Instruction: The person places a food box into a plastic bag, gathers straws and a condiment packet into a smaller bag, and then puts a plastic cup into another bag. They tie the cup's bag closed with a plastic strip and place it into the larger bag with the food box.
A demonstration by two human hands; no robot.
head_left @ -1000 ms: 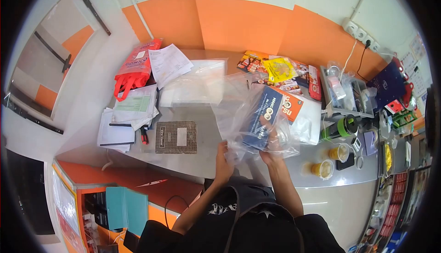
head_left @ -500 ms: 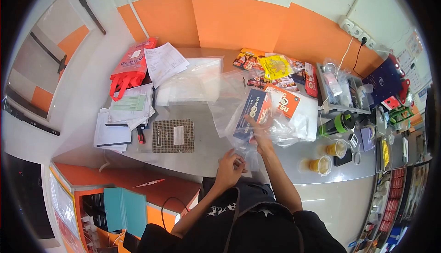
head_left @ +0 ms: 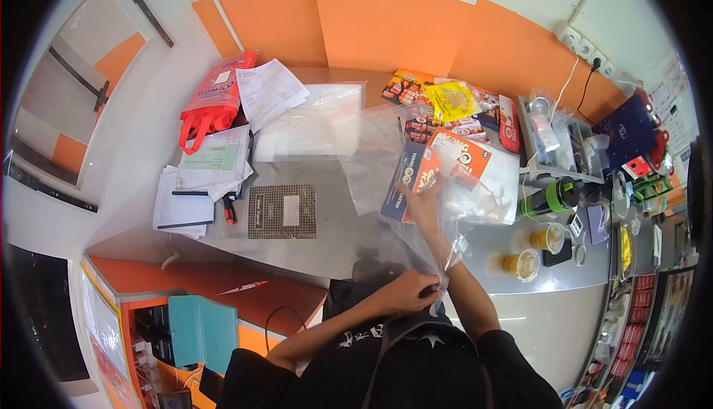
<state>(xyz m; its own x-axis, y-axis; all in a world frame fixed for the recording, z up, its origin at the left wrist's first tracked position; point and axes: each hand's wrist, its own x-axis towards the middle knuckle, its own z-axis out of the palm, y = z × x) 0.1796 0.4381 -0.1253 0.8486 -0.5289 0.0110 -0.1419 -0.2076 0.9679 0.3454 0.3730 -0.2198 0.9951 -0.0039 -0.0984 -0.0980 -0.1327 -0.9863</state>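
Note:
My right hand (head_left: 424,202) reaches forward over the counter. It is closed on the near side of a dark blue and orange printed card (head_left: 402,179), which looks like flat packaging. A clear plastic bag (head_left: 365,179) lies around the card and hand, and its film stretches back along my right forearm. Close to my body, my left hand (head_left: 408,292) pinches the gathered edge of this bag beside that forearm. Right of the card lies an orange and white printed piece (head_left: 462,152), partly under clear plastic.
A patterned notebook (head_left: 282,212) lies left of centre. Papers (head_left: 212,158) and a red bag (head_left: 212,97) are farther left. Two drink cups (head_left: 522,265), a phone (head_left: 557,253) and a black-green bottle (head_left: 551,196) stand or lie at right, near a grey tray (head_left: 561,167).
My left hand has moved right and toward my body, drawing the bag's edge along my right forearm. My right hand stays at the printed card.

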